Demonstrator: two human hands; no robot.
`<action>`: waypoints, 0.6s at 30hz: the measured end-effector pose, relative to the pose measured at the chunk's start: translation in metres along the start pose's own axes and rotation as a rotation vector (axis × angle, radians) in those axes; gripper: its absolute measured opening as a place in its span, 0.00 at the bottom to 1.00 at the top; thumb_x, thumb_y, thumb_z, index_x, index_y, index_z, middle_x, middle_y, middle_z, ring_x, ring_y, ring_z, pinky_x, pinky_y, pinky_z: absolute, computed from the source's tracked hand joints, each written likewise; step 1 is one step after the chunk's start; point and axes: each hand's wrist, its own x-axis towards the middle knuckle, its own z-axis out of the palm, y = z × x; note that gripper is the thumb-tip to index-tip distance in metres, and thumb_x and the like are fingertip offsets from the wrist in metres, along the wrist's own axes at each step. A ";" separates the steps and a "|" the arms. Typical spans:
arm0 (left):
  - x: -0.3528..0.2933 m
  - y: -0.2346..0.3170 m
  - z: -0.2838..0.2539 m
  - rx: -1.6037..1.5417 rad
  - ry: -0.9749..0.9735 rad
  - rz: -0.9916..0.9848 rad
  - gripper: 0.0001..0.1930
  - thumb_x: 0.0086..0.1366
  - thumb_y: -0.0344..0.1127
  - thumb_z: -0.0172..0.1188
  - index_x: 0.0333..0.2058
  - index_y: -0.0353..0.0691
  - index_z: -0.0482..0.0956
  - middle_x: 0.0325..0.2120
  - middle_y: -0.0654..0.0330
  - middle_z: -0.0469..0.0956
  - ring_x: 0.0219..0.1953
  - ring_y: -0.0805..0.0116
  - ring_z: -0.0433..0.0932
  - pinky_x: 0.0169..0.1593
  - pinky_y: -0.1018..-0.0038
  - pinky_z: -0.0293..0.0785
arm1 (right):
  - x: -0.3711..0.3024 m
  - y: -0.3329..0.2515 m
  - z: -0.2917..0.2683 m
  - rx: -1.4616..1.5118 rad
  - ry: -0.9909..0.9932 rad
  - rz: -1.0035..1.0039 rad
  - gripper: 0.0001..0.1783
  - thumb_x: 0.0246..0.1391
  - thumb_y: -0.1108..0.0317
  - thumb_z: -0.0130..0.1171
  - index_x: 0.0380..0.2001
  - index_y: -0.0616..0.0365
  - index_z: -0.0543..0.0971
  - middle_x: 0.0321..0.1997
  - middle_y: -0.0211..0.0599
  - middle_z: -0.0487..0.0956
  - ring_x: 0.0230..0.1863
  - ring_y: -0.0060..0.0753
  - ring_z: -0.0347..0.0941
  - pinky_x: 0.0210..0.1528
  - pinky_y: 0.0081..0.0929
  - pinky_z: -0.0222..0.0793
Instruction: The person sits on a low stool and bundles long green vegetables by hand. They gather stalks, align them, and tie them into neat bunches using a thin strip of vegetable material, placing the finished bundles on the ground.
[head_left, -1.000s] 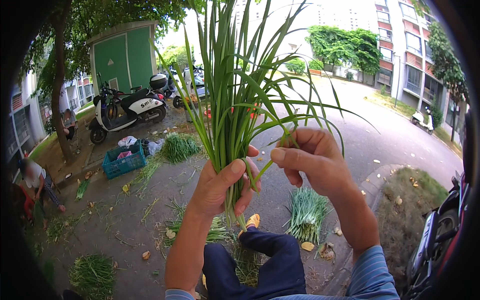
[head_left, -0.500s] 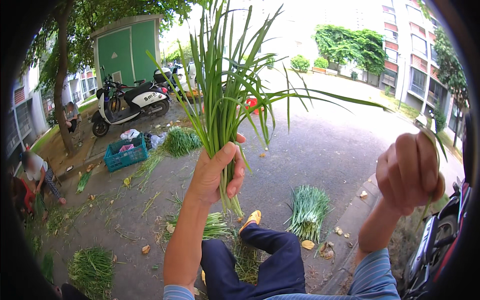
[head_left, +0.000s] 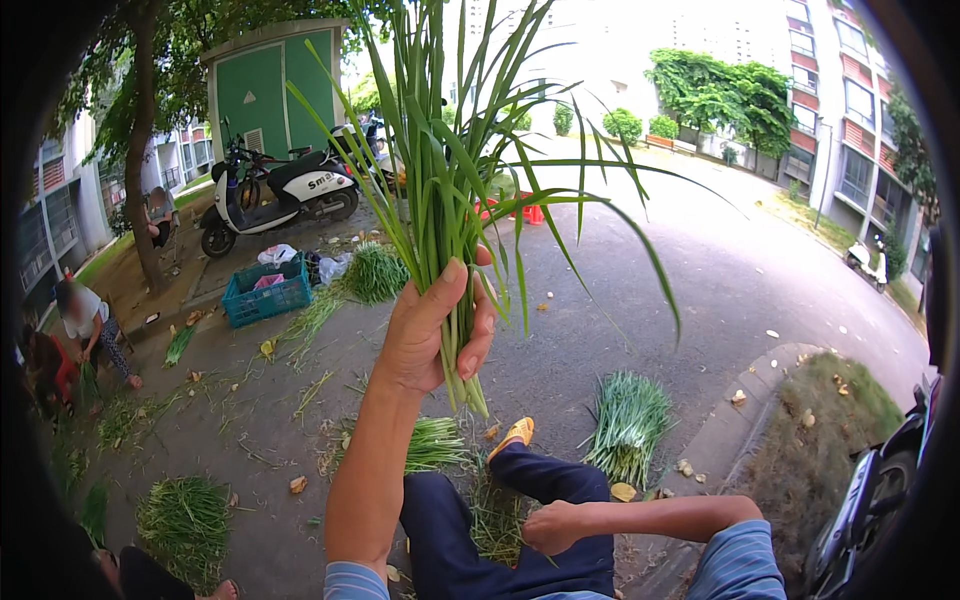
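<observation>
Upright in front of me, my left hand (head_left: pixel 440 330) is closed round the lower stalks of a bunch of garlic chives (head_left: pixel 440 200). The thumb lies across the stems, whose cut ends poke out below the fist. Long flat leaves fan upward, and several bend over to the right. Low down between my knees, my right hand (head_left: pixel 555 527) is closed, over loose green scraps (head_left: pixel 495 520) on the ground. What it holds, if anything, is hidden. A heap of chives (head_left: pixel 433 444) lies beyond my left knee, and a neat bundle (head_left: pixel 630 425) rests right of my yellow shoe (head_left: pixel 512 438).
More greens lie in a heap (head_left: pixel 185 525) at lower left. A teal crate (head_left: pixel 268 292) holding bags stands beyond, near a white scooter (head_left: pixel 285 195). A person (head_left: pixel 88 325) sits bent over at far left. A kerb (head_left: pixel 735 430) and a parked vehicle (head_left: pixel 870 500) are at right.
My right hand has dropped from raised at the right, with a leaf in it, to between my knees. The long leaf stretched toward it now droops. The view has shifted slightly.
</observation>
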 end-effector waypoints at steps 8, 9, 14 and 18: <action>-0.002 0.000 -0.004 -0.020 0.000 0.011 0.25 0.67 0.52 0.51 0.50 0.36 0.65 0.19 0.60 0.72 0.09 0.73 0.67 0.11 0.78 0.62 | -0.065 -0.036 -0.131 0.431 1.011 -0.174 0.09 0.54 0.65 0.58 0.34 0.58 0.78 0.23 0.41 0.77 0.23 0.39 0.75 0.27 0.32 0.71; -0.001 -0.003 -0.002 -0.010 0.023 0.017 0.25 0.67 0.52 0.51 0.50 0.36 0.65 0.19 0.60 0.72 0.10 0.72 0.67 0.12 0.78 0.62 | -0.073 -0.043 -0.144 0.513 1.167 -0.176 0.07 0.52 0.67 0.61 0.32 0.59 0.78 0.21 0.37 0.78 0.20 0.29 0.74 0.24 0.27 0.69; 0.006 -0.014 0.008 0.063 0.100 0.020 0.24 0.67 0.51 0.51 0.50 0.38 0.65 0.22 0.62 0.72 0.21 0.72 0.72 0.21 0.77 0.67 | -0.076 -0.055 -0.182 0.165 1.589 -0.120 0.08 0.49 0.69 0.66 0.28 0.62 0.79 0.18 0.32 0.77 0.19 0.14 0.72 0.21 0.18 0.65; 0.007 -0.020 0.013 0.148 0.136 0.004 0.25 0.67 0.52 0.52 0.51 0.38 0.65 0.23 0.64 0.71 0.28 0.72 0.71 0.30 0.76 0.69 | -0.070 -0.048 -0.184 -0.003 1.627 0.061 0.09 0.48 0.67 0.66 0.25 0.62 0.79 0.16 0.33 0.75 0.17 0.15 0.70 0.20 0.19 0.64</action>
